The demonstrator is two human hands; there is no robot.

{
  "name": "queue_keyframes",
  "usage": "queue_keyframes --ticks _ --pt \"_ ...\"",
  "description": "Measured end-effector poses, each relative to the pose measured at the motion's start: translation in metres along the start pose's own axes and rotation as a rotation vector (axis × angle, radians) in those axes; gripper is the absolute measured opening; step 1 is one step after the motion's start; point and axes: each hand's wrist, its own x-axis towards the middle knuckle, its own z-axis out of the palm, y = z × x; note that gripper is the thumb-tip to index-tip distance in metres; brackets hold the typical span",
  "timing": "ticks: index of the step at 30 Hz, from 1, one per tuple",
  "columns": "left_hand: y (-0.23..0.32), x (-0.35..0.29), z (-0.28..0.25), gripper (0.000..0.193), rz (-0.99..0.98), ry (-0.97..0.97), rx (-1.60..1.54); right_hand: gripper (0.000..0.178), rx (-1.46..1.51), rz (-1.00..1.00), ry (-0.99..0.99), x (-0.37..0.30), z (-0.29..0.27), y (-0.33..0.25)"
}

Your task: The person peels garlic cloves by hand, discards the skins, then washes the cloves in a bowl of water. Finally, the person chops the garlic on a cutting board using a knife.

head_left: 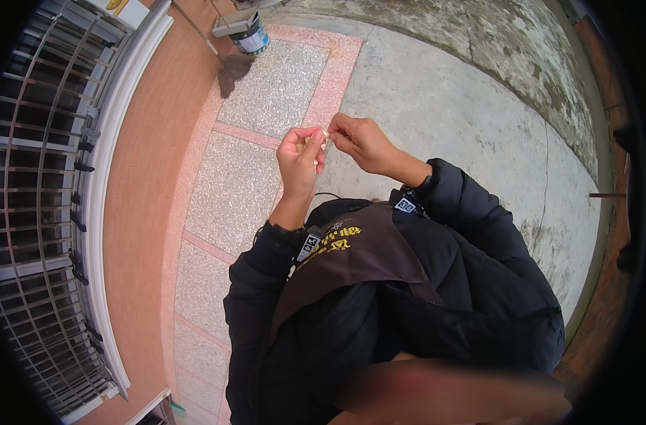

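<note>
In front of my chest, both hands are raised close together over the floor. My left hand [299,161] is closed, thumb against curled fingers, around a small pale, whitish piece [326,134] whose kind is too small to make out. More pale bits show between its fingers. My right hand [363,144] comes in from the right in a pinch, its thumb and fingertips touching the same piece at its edge. Whether those fingertips hold a part of their own is hidden. Dark padded sleeves [472,202] and a brown apron [369,248] with yellow print lie below the hands.
Speckled tiles with pink borders [227,180] lie under the hands, with grey concrete [436,113] to the right. On the left stands a tan wall [140,184] with a barred window [36,177]. Farther off are a bucket [252,39] and a dark mop [233,71].
</note>
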Motion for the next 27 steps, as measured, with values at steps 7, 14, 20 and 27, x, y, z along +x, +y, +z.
queue_keyframes --ticks 7,14,20,27 --pt "-0.002 0.000 0.001 0.009 -0.021 -0.008 -0.024 0.012 -0.087 -0.056 0.026 0.002 0.003 0.000" --pt "0.000 0.002 -0.004 0.012 -0.152 -0.091 -0.080 0.013 0.076 0.029 0.040 0.002 0.004 0.006" --pt "0.004 0.006 -0.013 0.014 -0.304 -0.197 -0.211 0.010 0.791 0.398 -0.107 0.004 -0.002 0.012" --pt "0.007 0.003 -0.015 0.013 -0.253 -0.241 -0.186 0.010 1.006 0.564 -0.054 0.006 -0.013 0.005"
